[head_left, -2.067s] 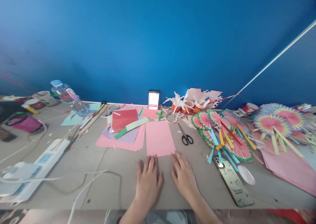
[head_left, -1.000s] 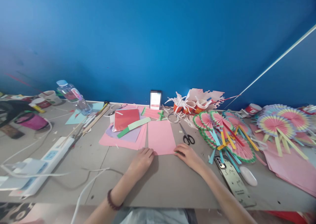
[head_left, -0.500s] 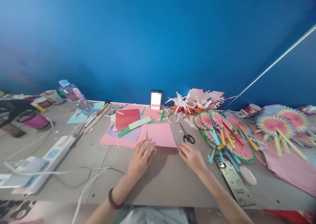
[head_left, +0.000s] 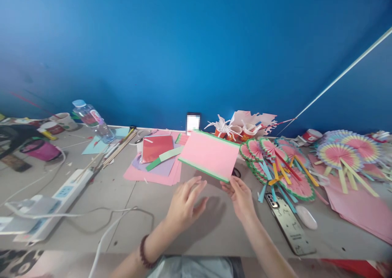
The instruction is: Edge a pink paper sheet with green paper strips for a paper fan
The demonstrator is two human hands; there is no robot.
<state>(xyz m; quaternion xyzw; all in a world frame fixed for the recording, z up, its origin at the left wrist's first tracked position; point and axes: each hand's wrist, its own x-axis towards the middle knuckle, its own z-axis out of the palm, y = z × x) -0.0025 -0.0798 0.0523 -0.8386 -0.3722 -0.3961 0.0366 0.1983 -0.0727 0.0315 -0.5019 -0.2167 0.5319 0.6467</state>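
Note:
A pink paper sheet with green strips along two edges (head_left: pixel 210 154) is raised above the table, tilted. My right hand (head_left: pixel 240 194) pinches its lower right corner between thumb and fingers. Just below the sheet's lower left edge, my left hand (head_left: pixel 186 200) has its fingers apart and holds nothing. The sheet covers most of the black scissors (head_left: pixel 236 172) and part of a green-striped pink folded paper (head_left: pixel 181 138). To the left lie a red packet (head_left: pixel 157 148), a green strip (head_left: pixel 163 158) and more pink and purple paper.
Pleated paper fans (head_left: pixel 294 182), a patterned phone (head_left: pixel 289 225) and a white oval object (head_left: pixel 306 217) lie at the right. On the left are a power strip (head_left: pixel 65 194), a white cable (head_left: pixel 102 237) and a bottle (head_left: pixel 93 121). Cups (head_left: pixel 247 133) stand by the blue wall.
The pink sheet has been lifted and turned, and its green edges now show. My left hand has come off it and moved down slightly; my right hand keeps hold of the corner.

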